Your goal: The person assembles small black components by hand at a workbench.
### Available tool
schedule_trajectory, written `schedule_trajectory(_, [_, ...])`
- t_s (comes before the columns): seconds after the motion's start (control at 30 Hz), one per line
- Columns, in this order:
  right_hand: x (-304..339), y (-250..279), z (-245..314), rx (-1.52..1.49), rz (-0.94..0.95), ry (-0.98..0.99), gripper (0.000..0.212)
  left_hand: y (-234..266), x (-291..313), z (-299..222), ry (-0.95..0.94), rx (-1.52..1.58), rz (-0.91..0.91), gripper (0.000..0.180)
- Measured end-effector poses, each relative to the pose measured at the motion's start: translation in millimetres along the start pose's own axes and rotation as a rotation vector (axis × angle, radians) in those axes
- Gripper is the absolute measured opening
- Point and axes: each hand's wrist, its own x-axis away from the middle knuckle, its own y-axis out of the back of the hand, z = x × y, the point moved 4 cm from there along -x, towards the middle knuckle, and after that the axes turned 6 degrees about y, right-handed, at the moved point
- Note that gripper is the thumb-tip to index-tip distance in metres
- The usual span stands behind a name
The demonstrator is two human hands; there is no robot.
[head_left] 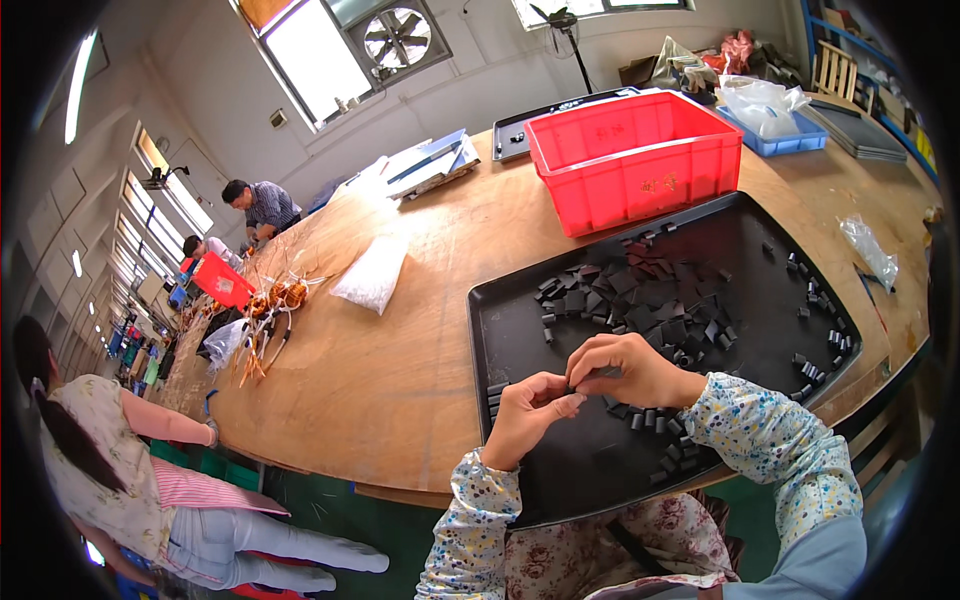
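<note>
Over the near left part of a black tray (520, 490), both hands meet fingertip to fingertip. My left hand (528, 415) is closed in a pinch, thumb pointing right. Just beside it, my right hand (635, 370) pinches too, its fingers curled down from above. A small black piece (571, 389) shows between the fingertips; most of it is covered, so its exact shape is hard to make out. Flat black pieces (620, 295) lie heaped in the tray behind my hands. Short black tubes (655, 418) lie around the heap and along the tray's right side.
A red plastic bin (640, 175) stands behind the tray. Farther right are a blue basket (785, 140) with clear bags and a plastic bag (868, 250). A white packet (372, 275) and bundled wires (270, 310) lie leftward. A person (110, 460) stands at the left; others work farther off.
</note>
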Motion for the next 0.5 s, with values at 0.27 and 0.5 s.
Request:
schedule_trajectory(0.27, [-2.1,10.2,5.4,0.150,-0.114,-0.086,0.016,37.8,-5.3,0.2,-0.111,-0.122,-0.253,0.023])
schedule_trajectory(0.5, [9.4,13.6,-9.8,0.796,0.206,-0.025,0.017,60.5,-5.7,-2.8,-0.491,-1.019,-0.537,0.016])
